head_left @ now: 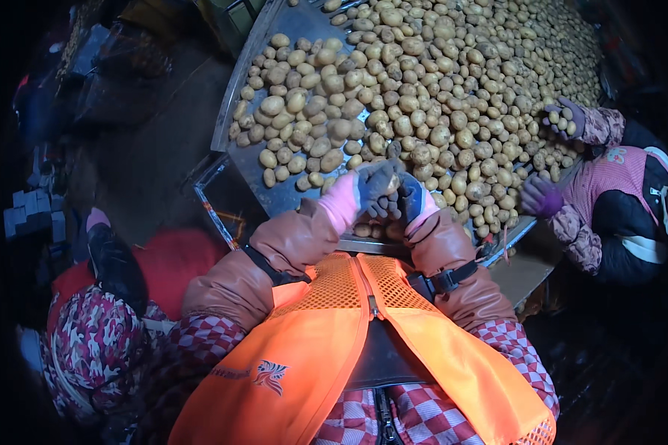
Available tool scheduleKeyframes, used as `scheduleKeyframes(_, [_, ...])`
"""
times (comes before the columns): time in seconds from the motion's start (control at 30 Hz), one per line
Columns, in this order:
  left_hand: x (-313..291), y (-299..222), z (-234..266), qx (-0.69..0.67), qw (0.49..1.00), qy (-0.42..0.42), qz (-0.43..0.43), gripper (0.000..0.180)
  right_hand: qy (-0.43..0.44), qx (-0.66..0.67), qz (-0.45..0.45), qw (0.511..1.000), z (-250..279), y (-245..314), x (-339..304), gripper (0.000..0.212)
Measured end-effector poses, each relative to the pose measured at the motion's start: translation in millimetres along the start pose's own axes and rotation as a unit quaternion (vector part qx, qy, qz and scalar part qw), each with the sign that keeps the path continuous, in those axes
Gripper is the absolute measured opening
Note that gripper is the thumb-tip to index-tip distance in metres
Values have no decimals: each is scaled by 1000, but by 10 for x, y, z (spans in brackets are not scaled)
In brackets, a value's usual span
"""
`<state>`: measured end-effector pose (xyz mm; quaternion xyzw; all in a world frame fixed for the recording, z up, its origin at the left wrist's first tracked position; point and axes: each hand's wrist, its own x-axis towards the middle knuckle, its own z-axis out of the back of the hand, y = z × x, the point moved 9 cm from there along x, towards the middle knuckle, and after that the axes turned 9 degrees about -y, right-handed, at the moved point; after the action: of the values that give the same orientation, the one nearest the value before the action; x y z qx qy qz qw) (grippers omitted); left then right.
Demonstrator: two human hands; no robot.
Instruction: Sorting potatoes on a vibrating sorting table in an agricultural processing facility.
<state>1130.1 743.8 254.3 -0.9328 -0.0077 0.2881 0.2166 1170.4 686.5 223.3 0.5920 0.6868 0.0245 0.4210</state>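
Note:
My left hand, in a dark grey-blue glove with a pink cuff, is closed in front of my chest at the near edge of the sorting table. A tan bit of a potato shows between it and my right hand. That right hand wears a similar blue glove; its fingers are curled, and what they hold, if anything, is hidden. Loose potatoes cover most of the table beyond my hands. Below my hands, against the vest, several more potatoes lie partly hidden.
The metal table has a raised left rim. At the right, a person in a pink vest works with gloved hands, one holding small potatoes. Another person in a patterned hood is close on my left.

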Motion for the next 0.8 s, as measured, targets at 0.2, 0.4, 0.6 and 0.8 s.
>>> scheduleKeyframes(0.2, [-56, -173, 150, 219, 965, -88, -117, 58, 45, 191, -42, 980, -239, 127, 48, 36])
scheduleKeyframes(0.4, [-284, -327, -94, 374, 911, -47, -164, 59, 37, -104, 54, 992, -193, 206, -74, 33])
scheduleKeyframes(0.6, [-83, -133, 363, 309, 922, -225, -63, 39, -138, -145, 10, 980, -584, 413, -378, 45])
scheduleKeyframes(0.8, [-208, -366, 139, 602, 700, -338, -182, 62, -273, -472, 260, 797, -512, 745, -471, 29])
